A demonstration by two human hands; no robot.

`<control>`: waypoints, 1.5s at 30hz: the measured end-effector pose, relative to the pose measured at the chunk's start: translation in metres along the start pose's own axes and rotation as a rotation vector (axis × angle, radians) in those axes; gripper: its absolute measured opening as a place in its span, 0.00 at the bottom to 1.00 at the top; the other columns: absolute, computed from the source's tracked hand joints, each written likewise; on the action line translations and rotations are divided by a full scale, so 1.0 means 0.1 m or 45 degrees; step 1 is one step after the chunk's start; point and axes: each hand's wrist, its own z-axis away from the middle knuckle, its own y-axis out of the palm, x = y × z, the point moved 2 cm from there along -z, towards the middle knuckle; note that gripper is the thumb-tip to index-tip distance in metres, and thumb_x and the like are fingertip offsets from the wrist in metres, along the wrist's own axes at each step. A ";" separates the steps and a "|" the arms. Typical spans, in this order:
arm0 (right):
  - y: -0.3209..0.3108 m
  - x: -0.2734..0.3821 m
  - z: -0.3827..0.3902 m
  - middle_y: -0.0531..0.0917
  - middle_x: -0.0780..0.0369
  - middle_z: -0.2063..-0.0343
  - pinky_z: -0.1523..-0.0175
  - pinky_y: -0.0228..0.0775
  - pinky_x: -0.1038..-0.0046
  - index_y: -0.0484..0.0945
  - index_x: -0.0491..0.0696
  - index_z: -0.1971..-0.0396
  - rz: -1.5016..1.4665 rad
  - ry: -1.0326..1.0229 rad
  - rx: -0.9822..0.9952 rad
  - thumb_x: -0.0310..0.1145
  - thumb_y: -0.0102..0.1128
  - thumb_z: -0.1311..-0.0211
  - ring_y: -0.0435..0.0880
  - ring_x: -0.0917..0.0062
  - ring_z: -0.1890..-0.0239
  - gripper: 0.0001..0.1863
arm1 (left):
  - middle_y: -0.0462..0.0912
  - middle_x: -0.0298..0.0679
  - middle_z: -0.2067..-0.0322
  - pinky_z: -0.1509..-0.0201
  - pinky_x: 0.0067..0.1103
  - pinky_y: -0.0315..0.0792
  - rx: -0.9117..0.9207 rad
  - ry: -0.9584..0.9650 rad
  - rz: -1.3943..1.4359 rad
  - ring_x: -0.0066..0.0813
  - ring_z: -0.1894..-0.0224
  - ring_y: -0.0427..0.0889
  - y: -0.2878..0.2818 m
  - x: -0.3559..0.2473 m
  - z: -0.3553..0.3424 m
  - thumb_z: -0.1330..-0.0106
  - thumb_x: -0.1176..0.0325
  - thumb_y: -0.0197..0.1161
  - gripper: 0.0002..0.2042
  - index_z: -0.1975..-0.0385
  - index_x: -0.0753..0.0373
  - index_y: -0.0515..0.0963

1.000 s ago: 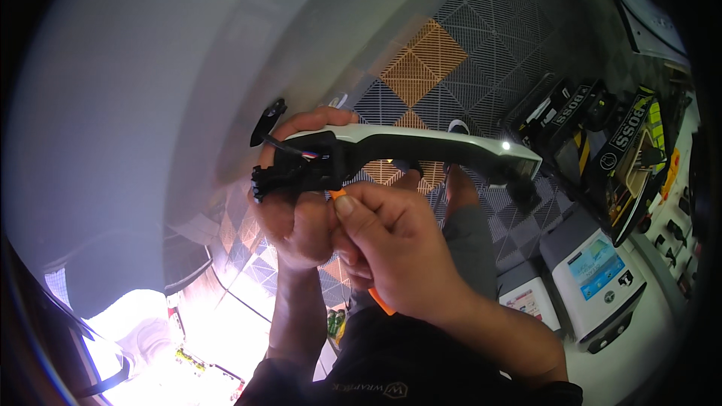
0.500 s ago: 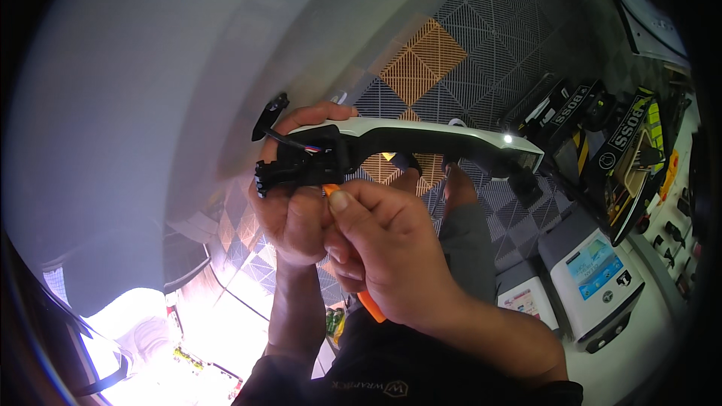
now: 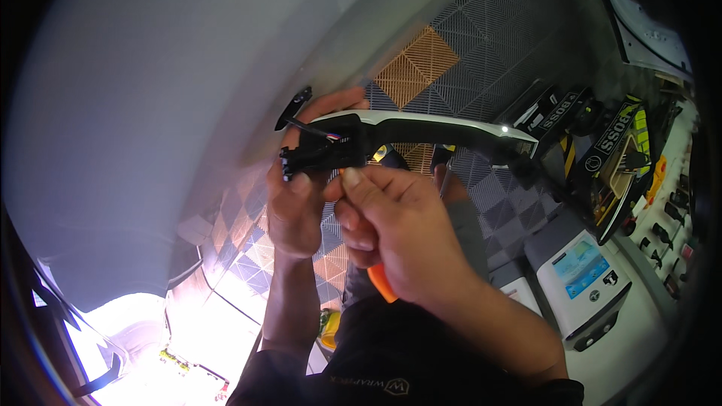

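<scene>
A car door handle (image 3: 432, 119), white outside and black on the inner side, lies crosswise in front of me. My left hand (image 3: 292, 214) wraps its left end from behind and below, around the black plastic housing (image 3: 331, 154). Thin coloured wires (image 3: 335, 137) show in the housing, and a dark cable runs to a small black mount (image 3: 293, 108) by the door panel. In my right hand (image 3: 398, 207), closed with thumb against fingers, is an orange pry tool (image 3: 381, 283). Its tip meets the housing's lower edge; fingers hide its middle.
A large pale grey car panel (image 3: 143, 120) fills the left side. To the right are an open tool bag (image 3: 620, 158), a white device with a screen (image 3: 583, 271) and several small dark tools (image 3: 662, 234). Grey and orange tiles (image 3: 417, 60) cover the floor.
Both hands and the handle's housing end have shifted right and slightly up in the picture. Less of the orange tool's tip shows by my right thumb. Both grips stay the same.
</scene>
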 end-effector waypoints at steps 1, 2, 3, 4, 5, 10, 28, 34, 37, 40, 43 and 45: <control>-0.02 0.04 0.00 0.73 0.68 0.78 0.77 0.56 0.83 0.79 0.41 0.60 -0.056 0.065 0.003 0.35 0.50 0.22 0.64 0.88 0.82 0.14 | 0.72 0.62 0.37 0.34 0.32 0.71 0.002 0.023 0.080 0.44 0.38 0.77 0.00 0.06 0.00 0.35 0.45 0.56 0.40 0.36 0.79 0.68; -0.03 0.09 0.01 0.74 0.67 0.77 0.77 0.56 0.83 0.79 0.40 0.59 -0.120 0.133 0.005 0.35 0.50 0.22 0.64 0.88 0.82 0.14 | 0.69 0.64 0.36 0.34 0.33 0.71 -0.006 0.024 0.117 0.45 0.38 0.76 -0.02 0.12 -0.01 0.35 0.42 0.57 0.42 0.34 0.77 0.65; -0.04 0.13 0.02 0.75 0.66 0.75 0.76 0.56 0.83 0.80 0.39 0.57 -0.098 0.152 0.022 0.33 0.49 0.25 0.66 0.87 0.80 0.14 | 0.67 0.66 0.34 0.34 0.34 0.72 0.004 0.032 0.160 0.47 0.37 0.76 -0.03 0.18 -0.02 0.36 0.39 0.58 0.45 0.32 0.76 0.62; -0.03 0.15 0.03 0.75 0.66 0.75 0.76 0.56 0.83 0.79 0.39 0.56 -0.099 0.141 0.052 0.32 0.49 0.26 0.66 0.86 0.79 0.14 | 0.64 0.67 0.33 0.34 0.36 0.73 0.000 0.047 0.210 0.48 0.37 0.75 -0.05 0.25 -0.05 0.36 0.36 0.59 0.48 0.30 0.75 0.59; -0.02 0.16 0.04 0.75 0.66 0.74 0.76 0.56 0.83 0.79 0.38 0.55 -0.092 0.131 0.050 0.31 0.49 0.26 0.66 0.86 0.79 0.13 | 0.64 0.68 0.33 0.36 0.35 0.74 -0.004 0.073 0.237 0.47 0.38 0.76 -0.05 0.33 -0.06 0.35 0.36 0.59 0.47 0.30 0.74 0.59; 0.11 0.12 0.10 0.76 0.65 0.73 0.76 0.62 0.82 0.76 0.39 0.49 -0.173 0.091 0.044 0.33 0.49 0.24 0.70 0.85 0.76 0.15 | 0.71 0.65 0.38 0.41 0.30 0.75 0.039 0.276 0.496 0.43 0.47 0.80 0.02 0.63 -0.15 0.32 0.37 0.57 0.41 0.34 0.72 0.65; 0.21 0.26 0.21 0.68 0.69 0.80 0.84 0.51 0.83 0.75 0.44 0.59 -0.301 0.329 0.120 0.38 0.39 0.21 0.60 0.87 0.85 0.15 | 0.80 0.48 0.64 0.65 0.35 0.80 0.261 0.303 1.318 0.45 0.68 0.85 0.29 0.92 -0.35 0.31 0.34 0.56 0.38 0.42 0.68 0.67; 0.35 0.24 0.22 0.66 0.72 0.80 0.83 0.50 0.83 0.73 0.48 0.60 -0.196 0.291 -0.049 0.34 0.41 0.22 0.57 0.88 0.85 0.10 | 0.78 0.52 0.68 0.79 0.26 0.70 0.316 0.324 1.300 0.36 0.79 0.76 0.24 1.05 -0.43 0.32 0.27 0.47 0.47 0.42 0.76 0.68; 0.44 0.10 0.20 0.63 0.73 0.80 0.82 0.49 0.84 0.71 0.50 0.61 -0.146 0.191 -0.150 0.34 0.40 0.22 0.54 0.89 0.85 0.09 | 0.78 0.53 0.68 0.81 0.24 0.65 0.427 0.401 1.251 0.32 0.82 0.73 0.21 1.07 -0.50 0.32 0.24 0.43 0.48 0.43 0.76 0.69; 0.48 -0.01 0.14 0.59 0.74 0.80 0.81 0.49 0.84 0.69 0.53 0.63 -0.119 0.098 -0.207 0.34 0.39 0.20 0.51 0.89 0.84 0.09 | 0.78 0.54 0.69 0.81 0.24 0.65 0.324 0.348 1.311 0.33 0.82 0.72 0.21 1.10 -0.50 0.32 0.24 0.44 0.48 0.45 0.76 0.71; 0.51 -0.10 0.10 0.60 0.74 0.80 0.80 0.51 0.83 0.68 0.54 0.64 -0.061 -0.028 -0.267 0.38 0.38 0.18 0.53 0.88 0.84 0.11 | 0.78 0.54 0.68 0.79 0.27 0.66 0.332 0.296 1.286 0.34 0.82 0.72 0.16 1.10 -0.54 0.33 0.24 0.44 0.48 0.47 0.75 0.72; 0.53 -0.17 0.07 0.61 0.73 0.79 0.80 0.52 0.83 0.68 0.54 0.64 0.003 -0.148 -0.273 0.41 0.38 0.17 0.55 0.88 0.84 0.13 | 0.78 0.54 0.67 0.78 0.28 0.67 0.453 0.344 1.261 0.35 0.81 0.73 0.15 1.09 -0.56 0.33 0.23 0.45 0.48 0.47 0.75 0.72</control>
